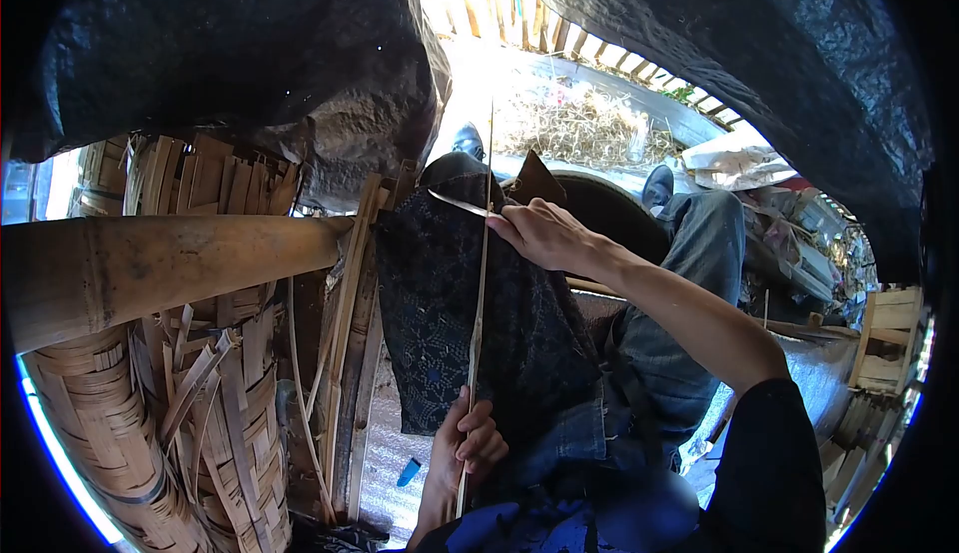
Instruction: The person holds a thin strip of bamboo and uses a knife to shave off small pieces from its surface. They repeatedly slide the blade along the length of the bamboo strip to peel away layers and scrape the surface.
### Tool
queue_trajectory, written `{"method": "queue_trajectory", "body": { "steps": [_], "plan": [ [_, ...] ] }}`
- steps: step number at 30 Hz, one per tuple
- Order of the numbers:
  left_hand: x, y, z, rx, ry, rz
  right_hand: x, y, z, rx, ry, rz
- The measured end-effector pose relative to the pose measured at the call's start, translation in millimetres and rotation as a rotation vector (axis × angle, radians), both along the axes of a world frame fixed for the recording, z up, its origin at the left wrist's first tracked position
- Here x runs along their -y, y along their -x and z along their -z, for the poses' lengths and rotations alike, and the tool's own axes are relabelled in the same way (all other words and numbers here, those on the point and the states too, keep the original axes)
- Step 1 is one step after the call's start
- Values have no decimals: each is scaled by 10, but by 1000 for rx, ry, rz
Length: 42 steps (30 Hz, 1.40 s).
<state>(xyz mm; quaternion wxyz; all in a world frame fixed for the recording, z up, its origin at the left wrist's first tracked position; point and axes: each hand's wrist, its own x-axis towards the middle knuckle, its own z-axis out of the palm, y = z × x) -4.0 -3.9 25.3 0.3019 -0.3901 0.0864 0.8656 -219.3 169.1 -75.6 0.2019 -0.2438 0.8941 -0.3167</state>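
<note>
A long thin bamboo strip (480, 313) runs almost upright through the picture, over a dark patterned cloth (430, 323) that covers my left leg. My left hand (470, 435) is closed around the strip's lower part, close to my body. Farther up, my right hand (544, 236) is closed on a knife, whose thin blade (456, 201) points left and crosses the strip. The thumb lies close to the strip by the blade. The knife's handle is hidden inside the fingers.
At left, a thick bamboo pole (180, 258) juts in above woven bamboo rolls (95, 423). Split bamboo slats (350, 373) stand beside my leg. Dark plastic sheeting (240, 43) hangs overhead. Pale shavings (589, 118) cover the ground ahead, and a wooden crate (889, 338) stands right.
</note>
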Motion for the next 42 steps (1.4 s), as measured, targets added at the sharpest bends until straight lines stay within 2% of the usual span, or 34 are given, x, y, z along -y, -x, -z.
{"method": "queue_trajectory", "body": {
  "steps": [5, 6, 7, 9, 10, 11, 13, 15, 17, 20, 24, 30, 33, 37, 42],
  "plan": [
    [34, -133, -54, -5, -50, -11, -34, 283, 467, -167, 122, 30],
    [42, -180, -80, -14, -50, -9, -84, 400, 705, -304, -30, 5],
    [48, -233, -109, -15, -78, -23, -91, 523, 662, -439, -184, -18],
    [64, -218, -116, -22, -106, -33, -202, 814, 426, 125, -148, 307],
    [72, -192, -110, -40, -112, -49, -256, 861, 448, 118, -92, 400],
    [79, -166, -96, -58, -116, -71, -258, 817, 501, -98, 49, 581],
    [106, -75, 48, -67, -163, -137, -257, 592, 385, -656, 36, 374],
    [96, 29, 128, -96, -187, -131, -239, 301, 53, -100, 16, 215],
    [81, 79, 171, -101, -177, -124, -177, -75, -434, 19, 235, 132],
    [83, 120, 203, -80, -209, -133, -158, -547, -524, 1, 273, 72],
    [90, 155, 204, -64, -175, -107, -159, -785, -544, 23, 165, 4],
    [47, 216, 126, -37, -74, -50, -81, -779, -496, 8, 171, -49],
    [43, 225, 104, -20, 35, 10, -60, -765, -525, 106, 114, -67],
    [23, 268, 76, -31, 185, 115, -34, -766, -546, 121, 85, -47],
    [-1, 286, 49, -26, 254, 160, -23, -628, -389, 102, 54, 14]
  ]
}}
